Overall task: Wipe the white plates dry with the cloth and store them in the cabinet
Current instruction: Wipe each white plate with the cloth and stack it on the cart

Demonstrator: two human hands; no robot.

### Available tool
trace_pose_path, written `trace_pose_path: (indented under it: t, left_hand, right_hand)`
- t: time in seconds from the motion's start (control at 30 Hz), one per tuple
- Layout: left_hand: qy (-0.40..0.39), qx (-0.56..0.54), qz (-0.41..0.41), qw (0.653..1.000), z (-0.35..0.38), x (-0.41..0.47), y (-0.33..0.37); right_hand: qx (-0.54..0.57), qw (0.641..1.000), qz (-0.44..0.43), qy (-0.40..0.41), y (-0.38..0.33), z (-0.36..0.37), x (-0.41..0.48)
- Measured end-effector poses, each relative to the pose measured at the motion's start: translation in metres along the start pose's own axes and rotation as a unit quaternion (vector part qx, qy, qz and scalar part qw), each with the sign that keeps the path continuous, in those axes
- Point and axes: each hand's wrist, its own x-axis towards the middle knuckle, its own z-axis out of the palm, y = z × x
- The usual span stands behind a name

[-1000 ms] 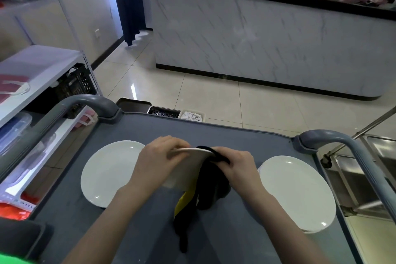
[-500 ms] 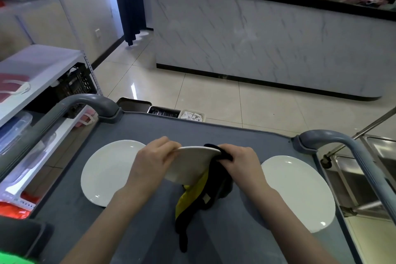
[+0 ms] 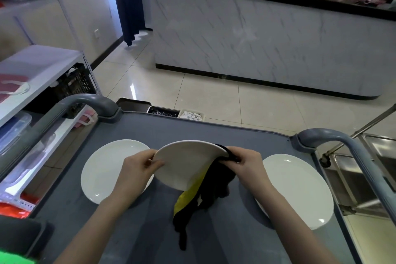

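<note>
Three white plates [image 3: 107, 169] [image 3: 186, 163] [image 3: 300, 188], one gripped by two hands [image 3: 137, 169] [image 3: 248, 165], seemingly one cloth [image 3: 214, 182].

Two bare hands are shown, the left hand [image 3: 137, 169] and the right hand [image 3: 248, 165]. Each is continued by an uncovered forearm, the left forearm [image 3: 92, 227] and the right forearm [image 3: 293, 221], both cut off by the lower edge. The nails are too small to be made out. A bright green patch [image 3: 12, 258] is seen in the lower left corner; whether it is clothing cannot be told.
</note>
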Motion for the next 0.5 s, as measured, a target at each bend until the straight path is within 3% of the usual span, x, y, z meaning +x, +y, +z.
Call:
trace_pose_path:
  t: [0.1,0.23,0.4,0.5]
  left_hand:
    - [0.011,0.072,0.074,0.995,0.001,0.0,0.007]
    - [0.025,0.219,0.168,0.961,-0.002,0.006,0.027]
    - [-0.004,0.346,0.195,0.918,0.0,0.006,0.054]
    - [0.006,0.34,0.209,0.917,0.004,0.004,0.059]
  right_hand:
    - [-0.066,0.998,0.004,-0.008,-0.001,0.001,0.004]
    - [-0.206,0.978,-0.031,-0.009,-0.012,0.006,0.008]
    - [-0.29,0.955,-0.058,-0.032,-0.018,0.019,0.008]
    - [-0.287,0.955,-0.068,-0.025,-0.018,0.024,0.007]
